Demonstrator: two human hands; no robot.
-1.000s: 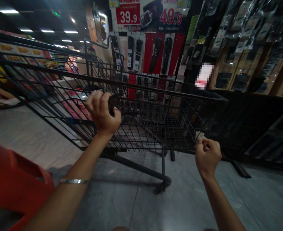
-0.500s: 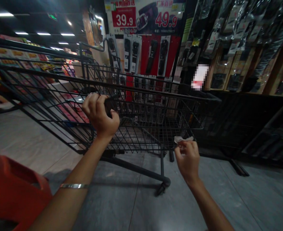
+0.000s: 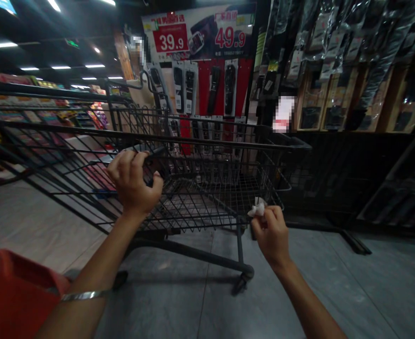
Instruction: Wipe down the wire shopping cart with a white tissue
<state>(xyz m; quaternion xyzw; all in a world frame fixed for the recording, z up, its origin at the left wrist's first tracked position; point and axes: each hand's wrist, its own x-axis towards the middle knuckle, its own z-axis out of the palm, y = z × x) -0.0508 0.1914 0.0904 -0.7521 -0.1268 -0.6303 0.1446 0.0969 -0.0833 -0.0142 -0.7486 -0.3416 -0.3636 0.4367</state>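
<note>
A black wire shopping cart [image 3: 207, 188] stands in front of me on a grey tiled floor. My left hand [image 3: 131, 183] is closed round a dark bar on the near side of the cart, with a silver bangle [image 3: 83, 295] on that forearm. My right hand [image 3: 271, 233] is lower and to the right, close to the cart's near lower corner. Its fingers pinch a small crumpled white paper [image 3: 258, 208].
A red plastic object [image 3: 13, 296] fills the lower left corner. Behind the cart hangs a red display of belts [image 3: 211, 89] under price signs 39.9 and 49.9. Dark wall racks [image 3: 363, 94] of packaged goods run along the right. Shop aisles lie at the far left.
My right hand with the white paper has moved left, toward the cart's corner. The view has shifted a little, and my left hand has stayed on the cart bar.
</note>
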